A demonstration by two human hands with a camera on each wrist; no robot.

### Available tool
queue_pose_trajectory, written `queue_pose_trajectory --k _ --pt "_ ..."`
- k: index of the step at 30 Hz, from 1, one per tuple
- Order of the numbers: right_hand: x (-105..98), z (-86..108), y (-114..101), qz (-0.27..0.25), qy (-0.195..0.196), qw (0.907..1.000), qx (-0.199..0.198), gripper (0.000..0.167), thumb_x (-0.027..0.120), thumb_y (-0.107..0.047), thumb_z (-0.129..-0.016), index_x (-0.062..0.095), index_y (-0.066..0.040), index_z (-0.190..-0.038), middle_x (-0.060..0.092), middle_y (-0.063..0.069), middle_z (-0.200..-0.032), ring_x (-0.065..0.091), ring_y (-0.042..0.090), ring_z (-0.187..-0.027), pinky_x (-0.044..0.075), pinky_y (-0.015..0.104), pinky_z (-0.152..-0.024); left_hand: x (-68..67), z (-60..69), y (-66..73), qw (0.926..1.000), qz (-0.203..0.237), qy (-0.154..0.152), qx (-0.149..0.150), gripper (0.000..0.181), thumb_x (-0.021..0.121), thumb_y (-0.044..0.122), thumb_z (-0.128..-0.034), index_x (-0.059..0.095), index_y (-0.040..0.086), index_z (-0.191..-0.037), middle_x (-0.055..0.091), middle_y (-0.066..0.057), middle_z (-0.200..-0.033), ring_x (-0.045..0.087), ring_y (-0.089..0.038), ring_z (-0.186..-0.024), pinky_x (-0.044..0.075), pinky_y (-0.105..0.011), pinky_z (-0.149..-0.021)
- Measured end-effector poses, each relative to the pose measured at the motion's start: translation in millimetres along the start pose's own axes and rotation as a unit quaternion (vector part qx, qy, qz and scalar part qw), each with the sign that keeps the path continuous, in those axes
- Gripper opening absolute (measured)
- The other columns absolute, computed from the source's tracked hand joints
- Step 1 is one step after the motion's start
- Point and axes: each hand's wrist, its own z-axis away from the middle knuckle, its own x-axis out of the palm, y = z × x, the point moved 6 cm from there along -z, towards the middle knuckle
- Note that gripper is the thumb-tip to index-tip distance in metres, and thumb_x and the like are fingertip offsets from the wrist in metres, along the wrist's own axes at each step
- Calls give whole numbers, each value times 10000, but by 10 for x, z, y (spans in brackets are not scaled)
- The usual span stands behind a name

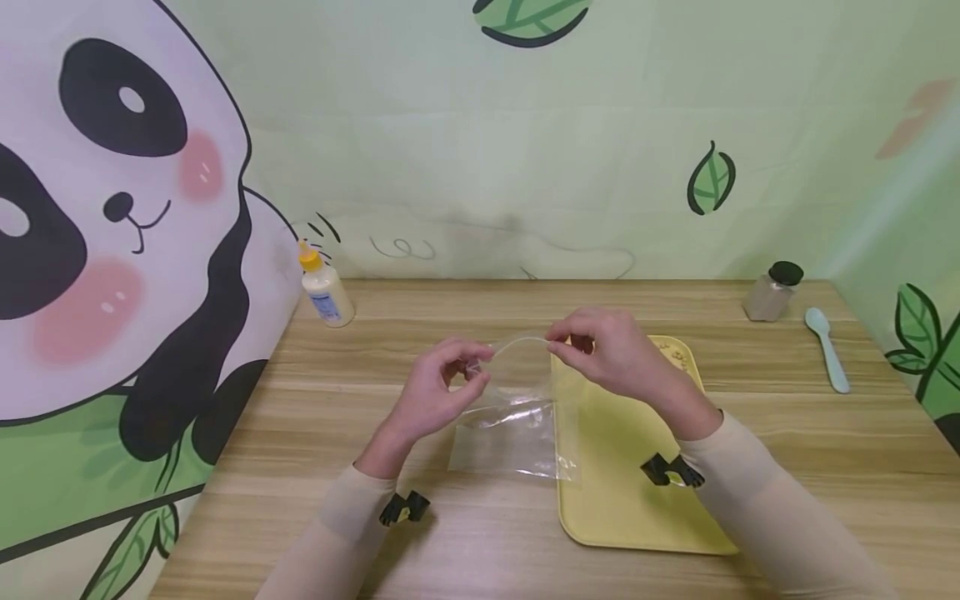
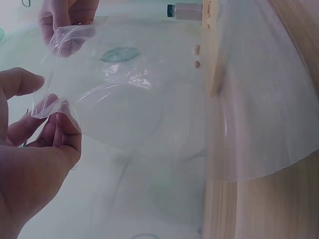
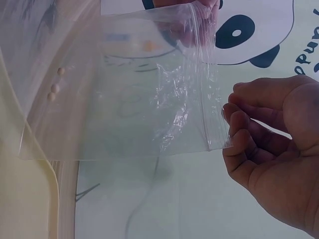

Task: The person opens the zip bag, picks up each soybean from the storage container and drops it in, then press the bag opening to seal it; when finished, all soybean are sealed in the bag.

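Observation:
A clear zip bag point(image 1: 510, 442) hangs upright between both hands, partly over a yellow tray point(image 1: 630, 508). My left hand point(image 1: 435, 387) holds the bag's top left corner; in the left wrist view, fingers bend behind the plastic while the thumb stands apart. At the opposite top corner, my right hand point(image 1: 611, 354) pinches the rim between thumb and forefinger. Along the mouth runs the zip strip point(image 3: 199, 74). Small beige pellets point(image 1: 675, 357) lie at the tray's far end. Through the plastic several pellets point(image 3: 55, 88) show; whether they are inside the bag I cannot tell.
A white squeeze bottle point(image 1: 330, 302) with a yellow cap stands at the back left of the wooden table point(image 1: 300, 467). Back right is a dark-lidded jar point(image 1: 771, 292), with a pale blue spoon point(image 1: 828, 350) beside it. A printed backdrop point(image 1: 450, 125) rises behind.

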Motion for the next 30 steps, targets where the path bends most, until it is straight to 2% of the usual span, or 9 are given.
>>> queue_pose_trajectory --k 9,17,26,30 --pt "-4 21 35 6 22 10000 26 49 729 -105 -854 749 -81 -891 654 -36 -730 500 56 -620 446 206 -535 3 -2 -3 10000 14 -3 -27 265 654 -81 -830 649 -47 -1093 609 -273 -1005 573 -166 -842 541 -214 -778" --pt "-103 50 106 -56 206 9997 130 66 717 -76 -846 746 -80 -905 647 -32 -727 508 66 -631 460 230 -548 -1 -3 -3 10000 -48 -25 -38 268 657 -81 -829 641 -69 -1096 630 -201 -998 573 -169 -842 547 -236 -778" --pt "-234 119 273 -43 555 9981 271 71 726 -30 -826 738 -70 -883 677 -10 -743 511 73 -604 479 268 -521 3 -6 7 9999 -56 -13 -145 275 663 -92 -827 639 -72 -1100 632 -219 -1009 566 -167 -848 535 -203 -781" --pt "-291 168 354 50 680 9969 380 74 729 -22 -821 736 -72 -874 676 -10 -750 511 73 -611 470 250 -533 9 -11 9 9997 -112 -17 -230 281 650 -120 -821 632 -88 -1099 621 -244 -1013 562 -171 -845 529 -192 -780"
